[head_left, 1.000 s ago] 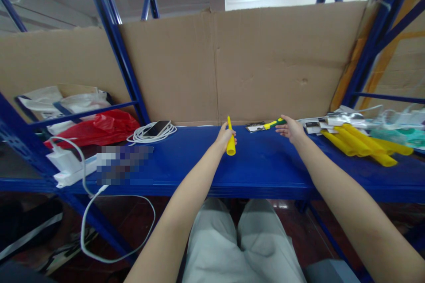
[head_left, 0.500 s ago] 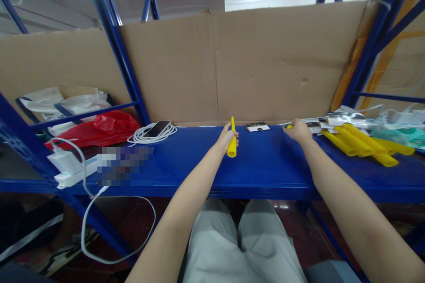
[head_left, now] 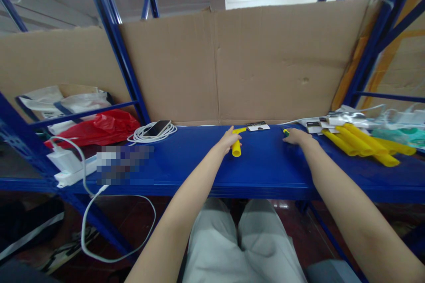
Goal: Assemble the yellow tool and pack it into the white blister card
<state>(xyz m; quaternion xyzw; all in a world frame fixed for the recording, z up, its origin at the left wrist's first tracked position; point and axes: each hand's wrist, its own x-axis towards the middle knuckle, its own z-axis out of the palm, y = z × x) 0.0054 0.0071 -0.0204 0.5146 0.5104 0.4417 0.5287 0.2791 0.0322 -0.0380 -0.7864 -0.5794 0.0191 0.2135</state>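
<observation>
My left hand [head_left: 227, 139] is closed on a yellow tube [head_left: 236, 149] over the middle of the blue shelf. The tube's round open end faces me below the fingers, while a narrow yellow part points right above them. Whether the two yellow parts are one bent piece I cannot tell. Farther right, my right hand [head_left: 296, 137] is low over the shelf, its fingers closed on a small yellow-and-dark object [head_left: 286, 133] too small to name. Several yellow tubes [head_left: 358, 141] lie in a pile right of that hand.
A small black-and-white box [head_left: 258, 126] lies at the back of the blue shelf [head_left: 262, 172], before a cardboard panel [head_left: 282, 66]. At left are a phone [head_left: 158, 129] on a coiled white cable [head_left: 139, 134], a red plastic bag [head_left: 106, 125] and a white power strip [head_left: 75, 174].
The yellow tube in my left hand has turned, and its narrow end now points right rather than up. My right hand has moved slightly down, and more of its small object shows.
</observation>
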